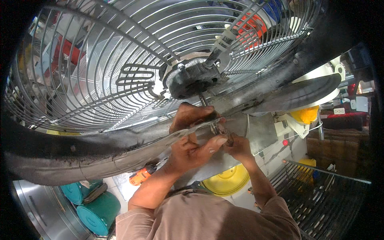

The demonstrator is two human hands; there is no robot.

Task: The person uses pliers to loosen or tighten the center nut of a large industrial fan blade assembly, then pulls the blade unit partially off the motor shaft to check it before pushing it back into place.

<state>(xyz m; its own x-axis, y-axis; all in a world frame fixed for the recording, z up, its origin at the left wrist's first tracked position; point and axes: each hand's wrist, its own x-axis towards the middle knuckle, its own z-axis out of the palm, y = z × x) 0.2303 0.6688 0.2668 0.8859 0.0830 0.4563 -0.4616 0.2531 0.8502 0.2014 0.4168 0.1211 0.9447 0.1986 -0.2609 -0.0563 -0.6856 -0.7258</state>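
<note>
A large fan stands before me, its round wire guard [100, 68] open toward me. At its middle sits the dirty dark motor [190, 78], with a bare metal shaft [203, 100] sticking out. Just below the shaft is the grey, dusty fan blade [296, 96]. My left hand [188, 154] is closed round the blade by its middle, some fingers beyond its edge and the thumb on the near side. My right hand [239, 147] is closed on a small metal fitting [218, 129] at the blade's centre. Its fingertips are partly hidden.
A dark ring rim [120, 150] curves below the guard. On the floor are an orange power tool [142, 175], a yellow lid [228, 180] and green lidded buckets [98, 214]. A dark slatted rack [320, 196] stands at the right, and a steel vessel [44, 212] at lower left.
</note>
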